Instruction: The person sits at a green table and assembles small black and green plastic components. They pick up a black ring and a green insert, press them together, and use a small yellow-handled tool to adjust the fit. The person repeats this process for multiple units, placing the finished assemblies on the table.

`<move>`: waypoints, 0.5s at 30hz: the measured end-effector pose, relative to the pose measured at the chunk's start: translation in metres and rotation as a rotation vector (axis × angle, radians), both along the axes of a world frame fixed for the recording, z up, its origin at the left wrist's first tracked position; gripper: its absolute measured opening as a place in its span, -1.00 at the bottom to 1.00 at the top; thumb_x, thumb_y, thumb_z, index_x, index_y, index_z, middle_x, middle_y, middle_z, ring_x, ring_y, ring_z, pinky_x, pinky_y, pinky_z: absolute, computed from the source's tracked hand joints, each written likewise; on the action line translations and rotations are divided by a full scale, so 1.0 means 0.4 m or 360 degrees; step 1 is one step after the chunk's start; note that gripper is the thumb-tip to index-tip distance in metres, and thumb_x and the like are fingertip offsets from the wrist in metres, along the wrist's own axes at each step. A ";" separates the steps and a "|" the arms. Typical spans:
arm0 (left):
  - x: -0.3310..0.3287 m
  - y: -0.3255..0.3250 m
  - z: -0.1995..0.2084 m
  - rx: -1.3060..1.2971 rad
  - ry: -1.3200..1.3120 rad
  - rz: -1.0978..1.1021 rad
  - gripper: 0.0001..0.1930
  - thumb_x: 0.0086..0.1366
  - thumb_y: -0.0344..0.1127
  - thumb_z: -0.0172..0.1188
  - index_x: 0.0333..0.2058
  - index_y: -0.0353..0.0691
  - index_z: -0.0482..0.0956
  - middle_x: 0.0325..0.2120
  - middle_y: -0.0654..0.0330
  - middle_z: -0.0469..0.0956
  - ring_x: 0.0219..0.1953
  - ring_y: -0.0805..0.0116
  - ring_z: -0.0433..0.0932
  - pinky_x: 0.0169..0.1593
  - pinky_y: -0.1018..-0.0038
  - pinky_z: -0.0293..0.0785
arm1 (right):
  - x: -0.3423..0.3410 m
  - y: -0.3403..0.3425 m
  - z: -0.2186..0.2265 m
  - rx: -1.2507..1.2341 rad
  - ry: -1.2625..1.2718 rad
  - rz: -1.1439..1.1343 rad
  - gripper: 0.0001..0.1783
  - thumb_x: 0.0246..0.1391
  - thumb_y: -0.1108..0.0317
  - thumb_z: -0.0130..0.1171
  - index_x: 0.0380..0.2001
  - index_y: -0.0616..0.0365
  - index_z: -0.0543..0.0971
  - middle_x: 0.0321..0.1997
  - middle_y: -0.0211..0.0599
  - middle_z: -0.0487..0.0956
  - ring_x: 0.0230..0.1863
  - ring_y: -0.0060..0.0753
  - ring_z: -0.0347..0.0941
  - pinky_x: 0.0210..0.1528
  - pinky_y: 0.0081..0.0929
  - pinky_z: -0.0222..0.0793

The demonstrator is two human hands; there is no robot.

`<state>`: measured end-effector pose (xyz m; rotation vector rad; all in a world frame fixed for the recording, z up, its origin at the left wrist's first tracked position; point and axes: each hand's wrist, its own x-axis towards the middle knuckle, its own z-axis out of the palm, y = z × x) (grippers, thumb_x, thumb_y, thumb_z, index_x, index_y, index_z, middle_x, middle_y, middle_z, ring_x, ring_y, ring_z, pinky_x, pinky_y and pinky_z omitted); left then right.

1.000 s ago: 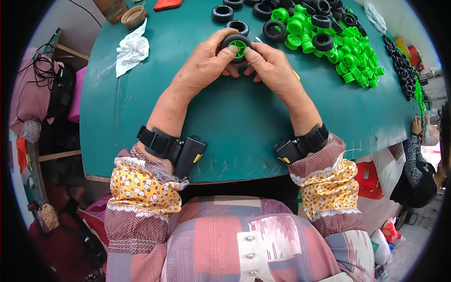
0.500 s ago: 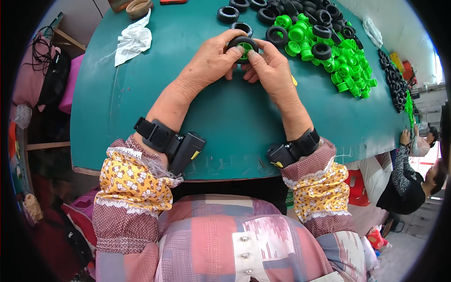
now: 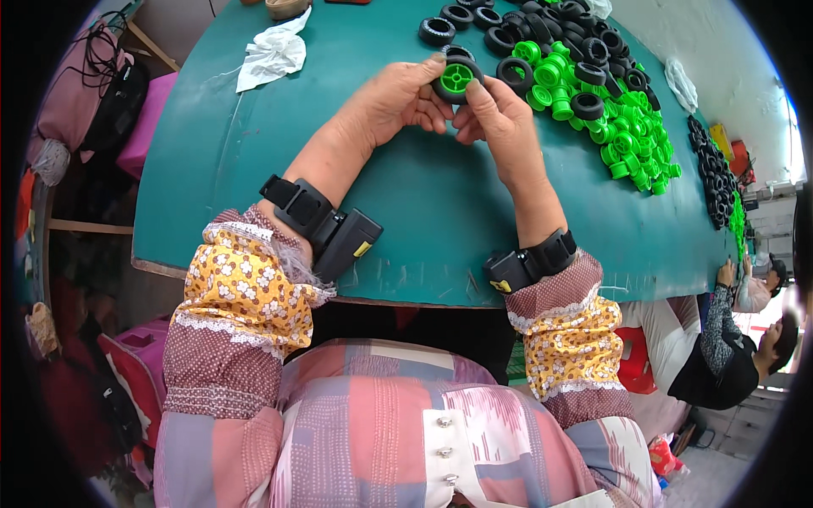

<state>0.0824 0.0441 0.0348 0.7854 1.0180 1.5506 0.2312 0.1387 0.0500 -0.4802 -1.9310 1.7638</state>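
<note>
Green at the centre and black around the rim, a wheel [image 3: 458, 79] is held up between two bare hands over a green bench [image 3: 406, 212], its spoked face turned toward the wearer. The left hand [image 3: 394, 100] has its grip clamped on the wheel's left side, thumb at the upper edge, other fingers curled below. The right hand [image 3: 501, 114] has its grip clamped on the wheel's right side, thumb against the edge, the remaining fingers bent underneath and partly hidden. Just beyond the wheel lies a loose tyre [image 3: 458, 47], partly covered by it. A second tyre [image 3: 503, 76] lies to the right, near the right hand. Farther right, a heap of black tyres [image 3: 550, 27] meets a pile of bright green hubs [image 3: 624, 140], and a few tyres rest on the hubs. Toward the far left of the bench is a crumpled white tissue [image 3: 275, 52]. Black straps [image 3: 296, 201] circle both wrists, next to yellow flowered sleeves [image 3: 250, 279]. At far right, another person's patterned sleeve [image 3: 718, 347] shows beside the bench
</note>
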 end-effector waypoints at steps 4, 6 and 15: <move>0.000 -0.006 0.011 0.0019 -0.0036 -0.0027 -0.59 0.32 -0.03 -0.10 -0.27 -0.33 0.44 -0.53 0.07 0.54 -0.57 0.39 0.56 -0.48 0.59 0.53 | 0.010 0.017 -0.006 -0.0319 -0.0020 0.0126 -0.57 0.15 0.00 -0.02 -0.31 0.21 0.44 -0.57 -0.34 0.49 -0.61 -0.58 0.41 -0.55 -0.68 0.34; 0.003 0.001 0.016 0.0007 -0.0020 -0.0038 -0.60 0.32 -0.03 -0.09 -0.28 -0.34 0.44 -0.52 0.06 0.54 -0.57 0.38 0.56 -0.48 0.58 0.53 | 0.014 0.026 -0.009 -0.0450 -0.0007 0.0123 -0.58 0.15 0.00 -0.03 -0.32 0.21 0.44 -0.58 -0.33 0.49 -0.62 -0.57 0.41 -0.55 -0.66 0.35; 0.005 -0.002 0.012 -0.0089 0.0101 0.0088 -0.62 0.25 -0.04 0.04 -0.36 -0.33 0.50 -0.56 0.12 0.53 -0.61 0.44 0.53 -0.51 0.61 0.49 | 0.008 0.020 -0.020 -0.0679 -0.0077 0.0113 -0.57 0.20 0.00 -0.13 -0.35 0.19 0.42 -0.57 -0.29 0.48 -0.62 -0.53 0.40 -0.55 -0.62 0.36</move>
